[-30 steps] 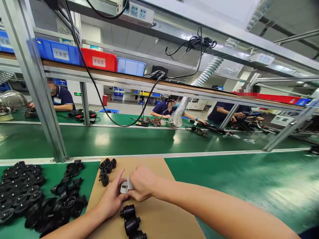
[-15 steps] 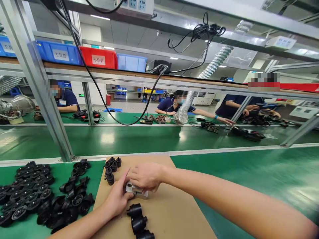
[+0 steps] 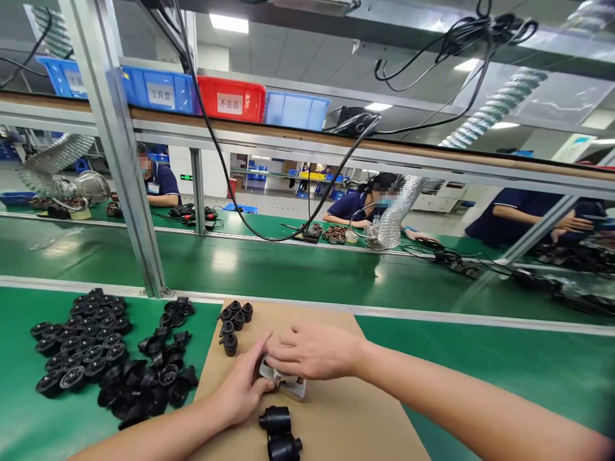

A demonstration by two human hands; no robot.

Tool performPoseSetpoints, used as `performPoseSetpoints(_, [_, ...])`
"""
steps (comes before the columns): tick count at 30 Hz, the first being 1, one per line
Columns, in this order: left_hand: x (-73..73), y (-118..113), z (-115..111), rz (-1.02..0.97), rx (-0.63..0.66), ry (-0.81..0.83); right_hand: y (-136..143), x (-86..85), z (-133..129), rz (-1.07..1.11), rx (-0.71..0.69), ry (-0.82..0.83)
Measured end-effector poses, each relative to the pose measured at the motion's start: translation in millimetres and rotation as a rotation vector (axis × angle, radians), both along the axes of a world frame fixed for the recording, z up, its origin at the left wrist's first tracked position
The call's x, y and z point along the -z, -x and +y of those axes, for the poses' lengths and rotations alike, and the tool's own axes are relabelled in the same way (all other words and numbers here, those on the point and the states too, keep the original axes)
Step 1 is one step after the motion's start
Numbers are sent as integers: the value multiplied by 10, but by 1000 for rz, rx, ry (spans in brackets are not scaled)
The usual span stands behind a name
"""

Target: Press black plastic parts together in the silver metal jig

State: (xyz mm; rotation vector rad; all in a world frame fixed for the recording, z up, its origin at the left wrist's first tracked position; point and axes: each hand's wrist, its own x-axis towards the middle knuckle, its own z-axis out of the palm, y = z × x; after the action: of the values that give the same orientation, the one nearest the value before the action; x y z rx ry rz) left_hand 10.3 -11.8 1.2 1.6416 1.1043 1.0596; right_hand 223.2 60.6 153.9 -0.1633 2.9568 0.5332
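My left hand (image 3: 246, 385) grips the left side of a small pale, silvery block-like fixture (image 3: 294, 388) on the brown board, its thumb at the near side. My right hand (image 3: 312, 352) lies over the top of this fixture, its fingers close together and curved down; whatever is under them is hidden. Just in front of the fixture lie two black cylindrical plastic parts (image 3: 277, 420) with short side stubs. Behind my left hand, several smaller black nozzle-like caps (image 3: 236, 317) stand grouped on the board.
Many round black parts (image 3: 84, 342) and looser black pieces (image 3: 158, 371) cover the green bench at left. The brown cardboard (image 3: 336, 422) lies under my hands. A metal post (image 3: 129, 166) rises at left, with a hanging black cable (image 3: 259, 235). Co-workers (image 3: 358, 208) sit across the bench.
The view has swung right to left, so the scene sits further right and fewer near black cylinders show. My right hand's fingers have straightened from a tighter curl over the fixture.
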Motion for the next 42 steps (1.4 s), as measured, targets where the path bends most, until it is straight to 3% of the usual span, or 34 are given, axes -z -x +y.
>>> performPoseSetpoints(4, [-10,-40,21,-20,-9,17,123,14,190,-116,-165,53])
performPoseSetpoints(7, [5,-56,13,-12,-26,22,221,43,185,-162,-129,121])
performPoseSetpoints(13, [-43,-51,-14,-3,-13,-28,287,125,-146,-45,438,219])
performPoseSetpoints(16, [-85,-41,-23,20,-12,-57,346,84,-332,-15,708,235])
performPoseSetpoints(20, [-35,-16,-53,24,-40,-81,321,-66,-415,27,823,260])
performPoseSetpoints(22, [30,-6,-57,53,-92,-95,214,-86,-398,175,869,317])
performPoseSetpoints(25, [94,-10,-39,112,-148,-132,-14,73,-333,523,1052,436])
performPoseSetpoints(28, [61,-40,-7,142,-143,-197,-225,403,-264,608,1211,451])
performPoseSetpoints(32, [-19,-80,36,139,-120,-183,-405,745,-247,625,1142,554])
performPoseSetpoints(36, [18,-103,64,89,-131,-172,-415,804,-324,566,963,794])
performPoseSetpoints(39, [49,-113,59,59,-171,-221,-313,803,-394,533,895,781])
performPoseSetpoints(42, [-26,-87,11,68,-241,-474,-202,853,-437,586,870,683])
